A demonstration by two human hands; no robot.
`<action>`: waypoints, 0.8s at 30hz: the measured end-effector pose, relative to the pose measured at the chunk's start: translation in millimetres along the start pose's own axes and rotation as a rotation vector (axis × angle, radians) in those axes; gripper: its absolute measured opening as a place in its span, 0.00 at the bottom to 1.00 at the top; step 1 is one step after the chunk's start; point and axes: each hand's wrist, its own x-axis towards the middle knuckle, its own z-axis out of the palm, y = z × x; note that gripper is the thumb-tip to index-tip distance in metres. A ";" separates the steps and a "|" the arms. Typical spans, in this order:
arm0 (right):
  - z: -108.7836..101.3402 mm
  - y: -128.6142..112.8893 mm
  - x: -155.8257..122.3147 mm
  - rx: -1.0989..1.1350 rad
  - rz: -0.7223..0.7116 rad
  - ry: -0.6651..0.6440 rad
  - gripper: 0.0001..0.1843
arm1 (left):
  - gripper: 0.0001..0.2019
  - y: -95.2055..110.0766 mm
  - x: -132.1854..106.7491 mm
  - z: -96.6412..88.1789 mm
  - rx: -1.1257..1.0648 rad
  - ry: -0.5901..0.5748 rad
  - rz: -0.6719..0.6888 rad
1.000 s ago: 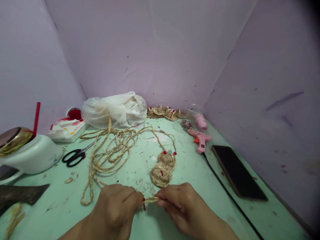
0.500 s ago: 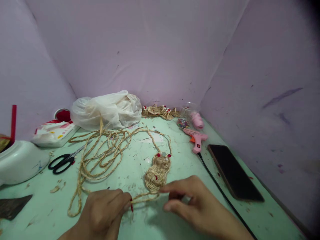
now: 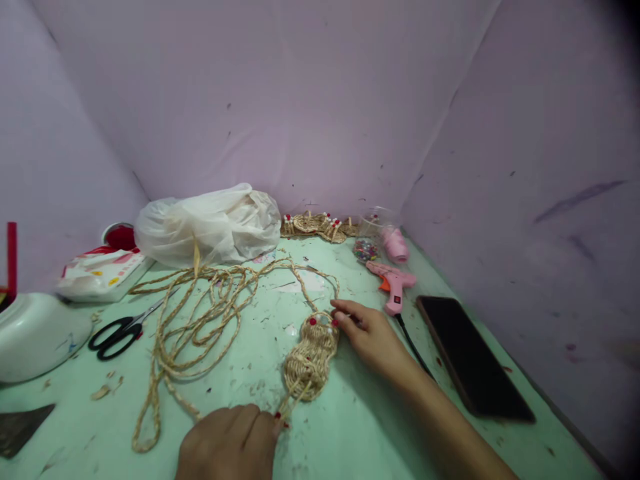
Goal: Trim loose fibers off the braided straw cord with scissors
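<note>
A woven straw piece [image 3: 306, 360] with two rounded lobes lies on the table, with red pinheads and a pale round bead along its top. Below it, my left hand [image 3: 230, 443] is closed around the end of a braided straw cord, where a bit of red shows beside the fingertips. My right hand [image 3: 367, 333] is at the piece's upper right edge, thumb and forefinger slightly parted beside a red pinhead [image 3: 335, 323]. Its other fingers are partly hidden. From the piece's top, the braided straw rope [image 3: 300, 277] runs back into loose coils on the left.
Black-handled scissors [image 3: 117, 337] lie left of the coils. On the right are a pink glue gun [image 3: 395, 287], its black cord and a phone [image 3: 473, 357]. A white plastic bag [image 3: 215, 223], woven pieces [image 3: 320, 225], pink thread [image 3: 395, 245] and a pin container [image 3: 366, 249] stand behind.
My right hand has moved from the lower end of the woven piece up to its top right. My left hand has shifted down and right, still holding the cord end.
</note>
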 end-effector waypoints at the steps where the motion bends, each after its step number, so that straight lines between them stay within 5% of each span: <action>1: 2.6 0.8 0.0 0.007 -0.005 -0.021 0.16 | 0.12 1.5 2.9 1.5 0.009 0.040 0.011; 11: 12.2 11.2 -4.9 0.058 -0.066 0.013 0.09 | 0.12 9.5 27.6 14.5 0.013 0.120 -0.051; 24: 16.3 13.2 -7.6 0.029 -0.079 0.071 0.08 | 0.10 16.3 39.4 15.4 -0.049 -0.005 -0.169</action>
